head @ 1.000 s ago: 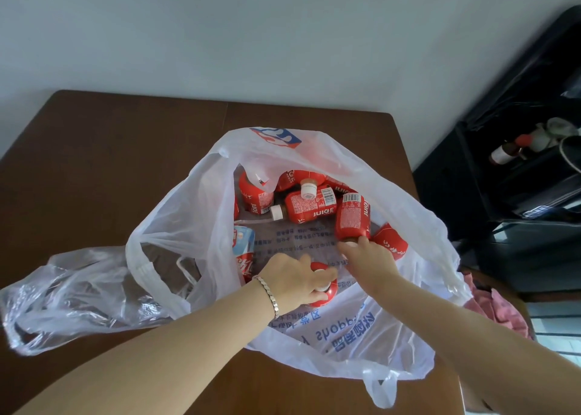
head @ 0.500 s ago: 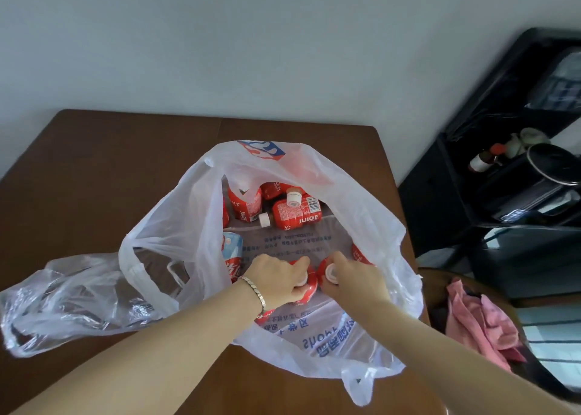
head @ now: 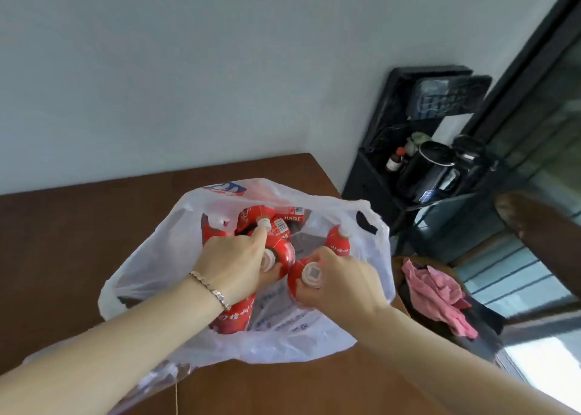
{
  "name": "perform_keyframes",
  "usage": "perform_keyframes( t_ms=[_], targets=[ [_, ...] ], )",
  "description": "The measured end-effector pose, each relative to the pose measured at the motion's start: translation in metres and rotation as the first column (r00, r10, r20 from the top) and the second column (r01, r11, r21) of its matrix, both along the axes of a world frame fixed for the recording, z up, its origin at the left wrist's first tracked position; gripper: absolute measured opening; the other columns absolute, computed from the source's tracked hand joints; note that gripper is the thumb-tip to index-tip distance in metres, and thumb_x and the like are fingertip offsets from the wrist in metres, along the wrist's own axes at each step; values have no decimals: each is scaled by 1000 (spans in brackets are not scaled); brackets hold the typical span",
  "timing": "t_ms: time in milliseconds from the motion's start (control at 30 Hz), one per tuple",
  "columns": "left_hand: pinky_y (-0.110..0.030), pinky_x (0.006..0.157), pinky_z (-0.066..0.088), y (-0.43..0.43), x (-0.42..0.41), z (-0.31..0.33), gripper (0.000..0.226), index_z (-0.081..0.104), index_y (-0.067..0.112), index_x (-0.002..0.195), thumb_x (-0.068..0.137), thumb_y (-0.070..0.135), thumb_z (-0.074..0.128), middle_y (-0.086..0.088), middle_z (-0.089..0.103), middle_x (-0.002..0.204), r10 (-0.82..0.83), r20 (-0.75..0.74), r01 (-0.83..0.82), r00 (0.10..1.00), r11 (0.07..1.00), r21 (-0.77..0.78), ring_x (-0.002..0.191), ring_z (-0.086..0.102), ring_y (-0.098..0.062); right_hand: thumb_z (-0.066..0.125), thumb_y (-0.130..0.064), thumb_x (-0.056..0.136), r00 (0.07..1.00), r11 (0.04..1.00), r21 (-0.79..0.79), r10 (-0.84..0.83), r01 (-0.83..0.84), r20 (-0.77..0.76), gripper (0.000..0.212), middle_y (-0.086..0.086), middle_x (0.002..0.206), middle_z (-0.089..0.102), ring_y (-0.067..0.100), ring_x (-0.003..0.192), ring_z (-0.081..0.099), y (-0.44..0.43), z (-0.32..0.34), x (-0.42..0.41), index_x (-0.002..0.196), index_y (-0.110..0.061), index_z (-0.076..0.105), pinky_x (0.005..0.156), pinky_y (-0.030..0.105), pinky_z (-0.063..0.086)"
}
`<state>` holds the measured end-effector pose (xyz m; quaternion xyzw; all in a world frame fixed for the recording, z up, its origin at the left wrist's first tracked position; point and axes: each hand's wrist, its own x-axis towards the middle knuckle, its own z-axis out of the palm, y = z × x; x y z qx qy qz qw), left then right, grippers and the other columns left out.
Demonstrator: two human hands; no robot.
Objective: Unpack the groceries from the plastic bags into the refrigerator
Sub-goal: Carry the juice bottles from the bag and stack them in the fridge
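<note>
Both hands (head: 234, 262) (head: 341, 278) higher, curled round bottles (head: 283, 252)

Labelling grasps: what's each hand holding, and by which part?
Left hand grips a red juice bottle by its shoulder, beside the cap. Right hand grips a second red bottle around its top, under the white cap.

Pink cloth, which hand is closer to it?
Right. The right hand grips a red bottle in the white bag, just left of the pink cloth; the left hand grips a second red bottle farther left.
</note>
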<state>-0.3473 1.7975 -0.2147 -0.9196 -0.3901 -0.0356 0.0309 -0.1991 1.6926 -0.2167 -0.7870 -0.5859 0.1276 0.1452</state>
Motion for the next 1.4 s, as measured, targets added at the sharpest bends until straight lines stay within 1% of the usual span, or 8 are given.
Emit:
perform_keyframes(
  t_ms=[167,467,633,733,900,1033,1267,1400],
  targets=[
    [-25,50,23,-14,-10,54,46,34,24,91,80,68,43,3,64,83,-247,72,244,966,968,50,72,61,-19,60,-52,69,959,959,81,-278,273,56,28,-10,59,53,5,50,48,-32,50,-24,81,-29,49,45,20,39],
    [-26,50,28,-112,46,106,45,31,22,76,77,67,37,7,47,62,-682,45,668,730,726,163,60,46,-16,66,-44,72,750,746,149,-660,649,33,34,0,70,68,24,67,66,-172,110,-24,86,-14,65,59,33,59],
    [-24,50,27,-220,99,118,42,31,20,77,78,62,39,9,34,56,-884,-24,863,467,449,230,55,41,-15,66,-46,69,488,501,318,-864,805,125,22,-17,46,36,0,39,34,-296,120,-22,76,-25,64,39,6,20],
    [-23,52,31,-302,124,118,41,35,20,78,78,60,36,10,34,54,-958,-55,941,283,266,208,52,41,-13,64,-40,69,323,348,345,-937,872,130,23,-8,56,60,8,42,38,-378,126,-32,79,-21,69,40,8,17],
    [-21,49,30,-474,147,121,41,44,19,86,80,59,35,9,36,56,-993,-116,976,18,-8,216,51,40,-14,60,-44,70,99,132,285,-987,950,126,29,-4,69,62,16,63,58,-542,131,-64,87,-20,65,53,20,39],
    [-23,53,31,-619,143,121,31,37,20,73,76,51,39,2,62,72,-995,-55,966,-78,-89,243,54,39,-19,63,-47,68,-73,-38,300,-991,953,108,29,-5,70,63,17,68,59,-674,132,-99,81,-22,61,52,23,34],
    [-25,57,37,-867,134,126,33,37,17,78,85,48,32,4,56,71,-913,-41,888,-406,-405,219,62,50,-19,63,-45,67,-375,-341,310,-925,888,58,23,-5,73,63,23,78,61,-883,137,-151,78,-26,56,58,25,33],
    [-28,62,37,-987,137,136,42,37,19,81,85,60,34,2,59,75,-863,36,849,-504,-487,207,76,62,-21,64,-45,70,-486,-441,354,-873,825,44,23,-4,79,67,24,80,62,-985,143,-164,85,-28,59,60,25,34]
  ],
)
